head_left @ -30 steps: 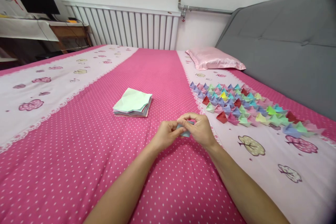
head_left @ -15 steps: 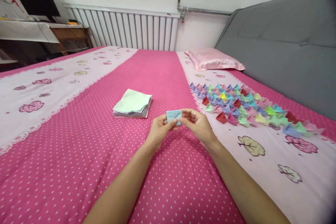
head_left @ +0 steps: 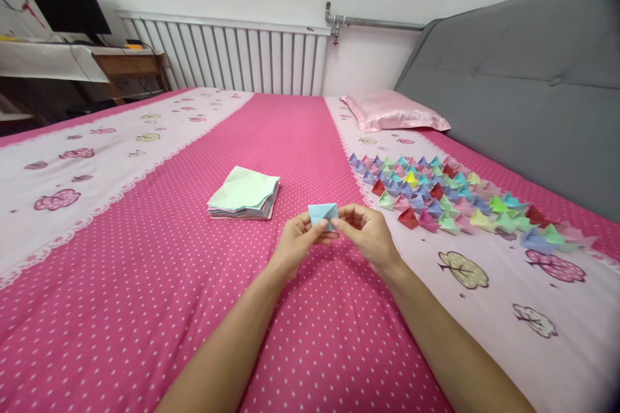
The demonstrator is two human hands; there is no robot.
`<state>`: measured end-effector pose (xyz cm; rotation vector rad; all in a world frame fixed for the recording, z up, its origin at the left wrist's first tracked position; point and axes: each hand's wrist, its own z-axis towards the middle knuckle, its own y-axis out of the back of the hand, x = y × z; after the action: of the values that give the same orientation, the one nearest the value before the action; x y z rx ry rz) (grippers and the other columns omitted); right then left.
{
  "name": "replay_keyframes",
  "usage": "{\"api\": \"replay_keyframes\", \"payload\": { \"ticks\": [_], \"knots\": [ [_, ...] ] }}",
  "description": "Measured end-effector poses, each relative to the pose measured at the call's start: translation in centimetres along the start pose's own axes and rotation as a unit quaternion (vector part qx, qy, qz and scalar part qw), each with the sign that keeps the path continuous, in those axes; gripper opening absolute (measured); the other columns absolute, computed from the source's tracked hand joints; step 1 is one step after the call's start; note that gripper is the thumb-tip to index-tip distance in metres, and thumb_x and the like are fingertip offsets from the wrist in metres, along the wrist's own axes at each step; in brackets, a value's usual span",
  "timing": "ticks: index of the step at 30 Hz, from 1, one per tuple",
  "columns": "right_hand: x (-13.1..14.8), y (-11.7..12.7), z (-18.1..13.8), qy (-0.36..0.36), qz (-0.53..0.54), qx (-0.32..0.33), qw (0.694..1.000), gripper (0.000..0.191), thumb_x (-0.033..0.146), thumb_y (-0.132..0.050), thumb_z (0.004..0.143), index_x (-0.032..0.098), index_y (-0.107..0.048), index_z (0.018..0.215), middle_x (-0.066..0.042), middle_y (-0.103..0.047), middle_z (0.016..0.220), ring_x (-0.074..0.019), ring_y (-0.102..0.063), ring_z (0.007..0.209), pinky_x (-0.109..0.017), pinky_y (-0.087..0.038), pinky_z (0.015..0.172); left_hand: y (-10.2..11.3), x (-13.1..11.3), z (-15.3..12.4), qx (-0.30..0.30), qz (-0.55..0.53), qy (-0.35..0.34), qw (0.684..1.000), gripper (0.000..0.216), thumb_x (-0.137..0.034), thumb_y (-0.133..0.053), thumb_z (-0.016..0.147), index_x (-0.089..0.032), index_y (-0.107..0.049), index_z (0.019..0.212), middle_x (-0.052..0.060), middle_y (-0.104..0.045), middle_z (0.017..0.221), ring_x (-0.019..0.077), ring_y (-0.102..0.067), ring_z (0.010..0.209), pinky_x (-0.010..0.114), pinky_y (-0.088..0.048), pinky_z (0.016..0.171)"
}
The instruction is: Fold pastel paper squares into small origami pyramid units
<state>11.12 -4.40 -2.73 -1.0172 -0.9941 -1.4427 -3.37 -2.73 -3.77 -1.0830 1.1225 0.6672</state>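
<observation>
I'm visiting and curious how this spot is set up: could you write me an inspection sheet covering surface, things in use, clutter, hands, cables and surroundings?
Surface: bed cover, pink dotted and pale patterned bands, some wrinkles.
Job's things: folded light-blue paper, held up; paper stack, pale green on top; rows of multicoloured paper boats.
Clutter: pink pillow beyond the boats.
Hands: left hand and right hand both pinch the blue paper.
Cables: dark cables around the desk.
Surroundings: monitor, radiator, grey headboard.

Light-blue paper (head_left: 320,211), folded down small, and it's facing the view, top edge roughly level, a slanting fold showing toward the right, lower part pinched by left hand (head_left: 296,239) and right hand (head_left: 371,233).
</observation>
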Motion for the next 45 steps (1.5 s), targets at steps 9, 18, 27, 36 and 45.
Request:
{"api": "replay_keyframes", "payload": {
  "ticks": [9, 18, 27, 36, 45],
  "knots": [
    [0.7, 0.1, -0.1, -0.072, 0.056, 0.015, 0.996, 0.017, 0.026, -0.072, 0.061, 0.017, -0.062, 0.070, 0.002, -0.060, 0.062, -0.0100, -0.053, 0.058, -0.024, -0.043, 0.058, 0.4, -0.3, -0.1, -0.010, 0.012, -0.018, 1.000, 0.036, -0.037, -0.072, 0.067, -0.014, -0.069, 0.094, 0.008, -0.071, 0.087, 0.0137, -0.063, 0.072, 0.023, -0.048, 0.064],
    [0.3, 0.0, -0.1, -0.083, 0.055, 0.037, 0.994, 0.023, 0.027, -0.073, 0.063, 0.016, -0.065, 0.081, -0.003, -0.068, 0.076, -0.0146, -0.063, 0.070, -0.028, -0.049, 0.069, 0.9, 0.5, 0.3, -0.053, 0.008, -0.019, 0.998, 0.024, -0.029, -0.075, 0.065, -0.012, -0.069, 0.081, 0.004, -0.069, 0.073, 0.0083, -0.058, 0.060, 0.019, -0.042, 0.058],
    [0.3, 0.3, 0.0, 0.018, -0.078, -0.008, 0.997, 0.019, 0.026, -0.065, 0.069, 0.017, -0.069, 0.085, -0.007, -0.070, 0.084, -0.0174, -0.064, 0.072, -0.033, -0.051, 0.069, 0.6, 0.6, 0.2, -0.048, 0.072, -0.031, 0.996, 0.023, -0.026, -0.077, 0.060, -0.012, -0.065, 0.074, 0.006, -0.070, 0.074, 0.0138, -0.064, 0.067, 0.024, -0.048, 0.066],
    [0.6, 0.4, 0.0, 0.106, -0.141, -0.015, 0.984, 0.021, 0.017, -0.062, 0.070, 0.018, -0.067, 0.091, -0.004, -0.069, 0.083, -0.0154, -0.060, 0.075, -0.032, -0.049, 0.073, 0.5, 0.2, 0.3, -0.050, 0.123, -0.130, 0.983, 0.022, -0.027, -0.071, 0.069, -0.015, -0.072, 0.087, 0.007, -0.074, 0.084, 0.0193, -0.068, 0.075, 0.031, -0.053, 0.072],
    [1.0, 1.1, 0.2, 0.115, -0.125, 0.008, 0.985, 0.020, 0.029, -0.069, 0.071, 0.021, -0.069, 0.089, -0.005, -0.069, 0.087, -0.0189, -0.062, 0.081, -0.035, -0.049, 0.076, 0.3, 0.1, -0.2, -0.101, 0.145, -0.178, 0.968, 0.014, -0.022, -0.072, 0.066, -0.021, -0.075, 0.080, 0.004, -0.074, 0.082, 0.0181, -0.068, 0.076, 0.029, -0.053, 0.075]
  ]
}}
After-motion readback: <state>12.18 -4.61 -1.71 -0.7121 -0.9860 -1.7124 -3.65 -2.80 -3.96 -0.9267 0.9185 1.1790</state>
